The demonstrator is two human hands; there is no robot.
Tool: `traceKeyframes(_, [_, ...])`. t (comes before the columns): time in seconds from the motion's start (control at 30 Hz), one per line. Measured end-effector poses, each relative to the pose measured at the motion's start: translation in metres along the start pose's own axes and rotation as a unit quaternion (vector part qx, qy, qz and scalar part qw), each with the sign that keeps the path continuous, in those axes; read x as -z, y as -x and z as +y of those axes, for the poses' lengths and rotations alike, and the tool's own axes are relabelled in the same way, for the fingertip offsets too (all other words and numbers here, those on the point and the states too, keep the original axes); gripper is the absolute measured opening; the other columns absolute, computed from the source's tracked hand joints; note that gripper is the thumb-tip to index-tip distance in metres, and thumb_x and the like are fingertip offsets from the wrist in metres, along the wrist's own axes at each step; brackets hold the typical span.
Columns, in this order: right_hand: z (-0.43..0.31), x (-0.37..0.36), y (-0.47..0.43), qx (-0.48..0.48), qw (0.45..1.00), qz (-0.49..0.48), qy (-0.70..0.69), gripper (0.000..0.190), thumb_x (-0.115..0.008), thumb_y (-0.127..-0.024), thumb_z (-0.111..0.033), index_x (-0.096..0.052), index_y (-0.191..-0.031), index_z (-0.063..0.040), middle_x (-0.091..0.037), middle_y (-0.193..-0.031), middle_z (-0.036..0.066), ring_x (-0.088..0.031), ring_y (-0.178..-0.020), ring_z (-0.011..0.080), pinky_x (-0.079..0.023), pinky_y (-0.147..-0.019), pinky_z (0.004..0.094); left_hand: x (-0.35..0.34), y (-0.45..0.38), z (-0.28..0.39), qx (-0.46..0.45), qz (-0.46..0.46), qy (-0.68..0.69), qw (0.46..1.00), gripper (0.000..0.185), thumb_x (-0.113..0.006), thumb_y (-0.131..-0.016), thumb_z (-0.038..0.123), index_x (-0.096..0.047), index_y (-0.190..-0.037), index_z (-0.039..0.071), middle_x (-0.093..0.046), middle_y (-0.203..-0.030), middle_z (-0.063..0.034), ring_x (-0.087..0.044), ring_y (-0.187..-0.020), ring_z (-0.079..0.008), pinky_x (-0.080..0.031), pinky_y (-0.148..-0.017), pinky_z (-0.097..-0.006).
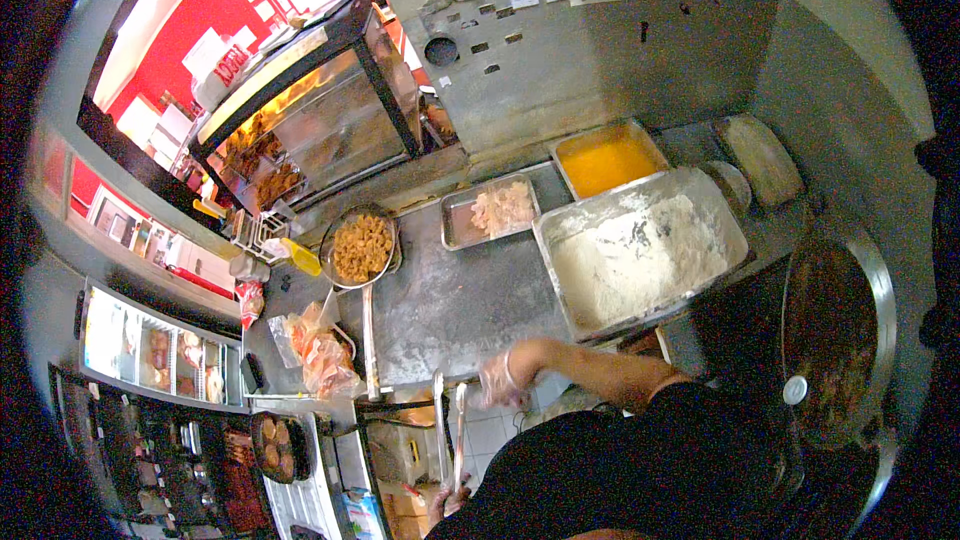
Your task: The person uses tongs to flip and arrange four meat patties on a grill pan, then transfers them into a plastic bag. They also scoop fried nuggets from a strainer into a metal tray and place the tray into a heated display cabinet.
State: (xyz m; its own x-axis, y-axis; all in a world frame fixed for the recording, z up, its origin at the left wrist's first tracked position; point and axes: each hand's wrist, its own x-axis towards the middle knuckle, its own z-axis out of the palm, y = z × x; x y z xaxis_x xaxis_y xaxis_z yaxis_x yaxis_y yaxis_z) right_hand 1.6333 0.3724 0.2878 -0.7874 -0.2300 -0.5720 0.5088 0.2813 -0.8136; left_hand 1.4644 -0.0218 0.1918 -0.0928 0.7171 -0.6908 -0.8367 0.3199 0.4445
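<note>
My left hand (452, 499), low beside my black shirt, holds a pair of long metal tongs (439, 420) whose arms stand apart, tips toward the counter. Nothing is visible between the tips. My right hand (501, 379), in a clear plastic glove, hangs just off the counter's front edge; motion blur hides its fingers. Closest to it on the counter is a deep metal tray of white flour (592, 270). Farther left, a long-handled strainer (369, 341) bears browned fried pieces (363, 247). Pale raw meat pieces (506, 208) lie in a shallow metal tray (459, 229).
An orange liquid (607, 160) fills a pan behind the flour. Clear plastic bags (322, 356) with orange contents lie at the counter's left end. A large round metal vessel (877, 277) stands right. A glass warming cabinet (315, 127) stands behind; below left is a pan with patties (276, 446).
</note>
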Motion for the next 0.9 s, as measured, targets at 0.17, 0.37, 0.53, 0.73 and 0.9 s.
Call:
traceKeyframes(0.17, [0.027, -0.107, -0.080, 0.271, 0.888, 0.071, 0.365, 0.032, -0.045, -0.101, -0.027, -0.066, -0.116, -0.008, -0.066, -0.121, 0.016, -0.061, -0.110, 0.0335, -0.044, -0.101, 0.0443, -0.001, 0.010, 0.028, -0.036, -0.029, -0.142, 0.989, 0.028, -0.059, -0.097, 0.035, -0.050, -0.094, 0.008, -0.050, -0.072, -0.0011, -0.050, -0.063, -0.0148, -0.046, -0.064, -0.0307])
traceKeyframes(0.37, [0.001, -0.127, -0.089, 0.021, 0.964, 0.102, 0.244, 0.055, -0.043, -0.100, -0.052, -0.061, -0.128, -0.009, -0.060, -0.132, 0.017, -0.053, -0.124, 0.0361, -0.039, -0.108, 0.0433, 0.053, 0.007, 0.041, -0.009, -0.075, -0.110, 0.991, 0.028, -0.064, -0.095, 0.035, -0.058, -0.103, 0.009, -0.052, -0.072, -0.0004, -0.052, -0.060, -0.0141, -0.046, -0.059, -0.0306])
traceKeyframes(0.53, [-0.022, -0.130, -0.064, -0.062, 0.967, 0.081, 0.232, 0.061, -0.044, -0.099, -0.057, -0.054, -0.141, -0.014, -0.037, -0.157, 0.011, -0.031, -0.145, 0.0319, -0.025, -0.119, 0.0399, 0.133, 0.061, -0.008, 0.005, -0.019, -0.044, 0.999, 0.035, -0.059, -0.098, 0.044, -0.054, -0.110, 0.012, -0.035, -0.063, 0.0065, -0.033, -0.050, -0.0073, -0.026, -0.044, -0.0252])
traceKeyframes(0.73, [-0.024, -0.125, -0.095, -0.133, 0.955, 0.056, 0.260, 0.074, -0.042, -0.096, -0.065, -0.051, -0.141, -0.008, -0.046, -0.149, 0.020, -0.040, -0.140, 0.0362, -0.029, -0.117, 0.0422, 0.186, 0.075, -0.061, -0.141, 0.110, 0.131, 0.975, 0.041, -0.058, -0.096, 0.053, -0.053, -0.110, 0.015, -0.032, -0.061, 0.0073, -0.032, -0.049, -0.0077, -0.029, -0.044, -0.0261])
traceKeyframes(0.9, [-0.047, -0.117, -0.117, -0.047, 0.939, 0.047, 0.338, 0.068, -0.042, -0.097, -0.062, -0.055, -0.137, -0.008, -0.052, -0.142, 0.021, -0.046, -0.134, 0.0364, -0.033, -0.115, 0.0422, 0.229, 0.032, -0.055, -0.197, 0.161, 0.267, 0.929, 0.038, -0.055, -0.098, 0.053, -0.053, -0.110, 0.017, -0.034, -0.062, 0.0056, -0.034, -0.049, -0.0094, -0.029, -0.045, -0.0267])
